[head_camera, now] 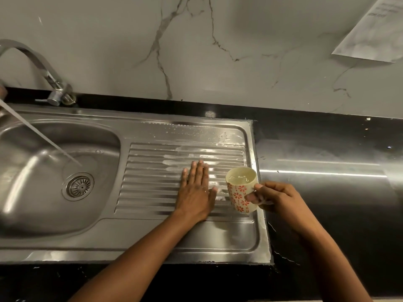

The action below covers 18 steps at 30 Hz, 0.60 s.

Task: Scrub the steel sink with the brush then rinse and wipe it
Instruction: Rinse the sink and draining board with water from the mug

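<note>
I count: one steel sink (130,247), one tap (43,68), one drain (79,186), one patterned cup (239,192), one paper sheet (370,33), two hands: left hand (196,192), right hand (277,197).

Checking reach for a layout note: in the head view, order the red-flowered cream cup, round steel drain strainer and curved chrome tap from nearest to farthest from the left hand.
1. Red-flowered cream cup: just right of the left hand.
2. Round steel drain strainer: to its left, in the basin.
3. Curved chrome tap: far left, behind the basin.
</note>
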Available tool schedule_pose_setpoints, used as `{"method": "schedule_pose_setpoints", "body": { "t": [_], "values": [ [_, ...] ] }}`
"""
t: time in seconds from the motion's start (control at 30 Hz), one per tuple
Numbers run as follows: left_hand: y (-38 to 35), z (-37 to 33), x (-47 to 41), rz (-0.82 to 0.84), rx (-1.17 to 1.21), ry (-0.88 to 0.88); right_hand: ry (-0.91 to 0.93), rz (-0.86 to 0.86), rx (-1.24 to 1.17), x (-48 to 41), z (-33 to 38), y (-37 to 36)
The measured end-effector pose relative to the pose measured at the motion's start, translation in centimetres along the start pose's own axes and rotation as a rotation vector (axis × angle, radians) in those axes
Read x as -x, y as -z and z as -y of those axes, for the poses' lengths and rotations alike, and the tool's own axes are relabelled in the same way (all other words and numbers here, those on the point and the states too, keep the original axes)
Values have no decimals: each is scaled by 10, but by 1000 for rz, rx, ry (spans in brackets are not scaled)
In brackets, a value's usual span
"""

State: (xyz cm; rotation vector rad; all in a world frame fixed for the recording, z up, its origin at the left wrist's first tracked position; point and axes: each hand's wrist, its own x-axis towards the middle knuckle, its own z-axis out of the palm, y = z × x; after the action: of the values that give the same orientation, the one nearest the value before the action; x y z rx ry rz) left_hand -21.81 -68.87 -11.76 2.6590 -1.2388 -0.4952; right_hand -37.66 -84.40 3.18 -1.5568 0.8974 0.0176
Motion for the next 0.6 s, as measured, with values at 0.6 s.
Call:
{"method": "schedule_pose_setpoints", "body": {
  "t": [0.6],
  "values": [
    [5,44,7,-70,-39,134,53,42,115,-39,18,-33]
  ]
}}
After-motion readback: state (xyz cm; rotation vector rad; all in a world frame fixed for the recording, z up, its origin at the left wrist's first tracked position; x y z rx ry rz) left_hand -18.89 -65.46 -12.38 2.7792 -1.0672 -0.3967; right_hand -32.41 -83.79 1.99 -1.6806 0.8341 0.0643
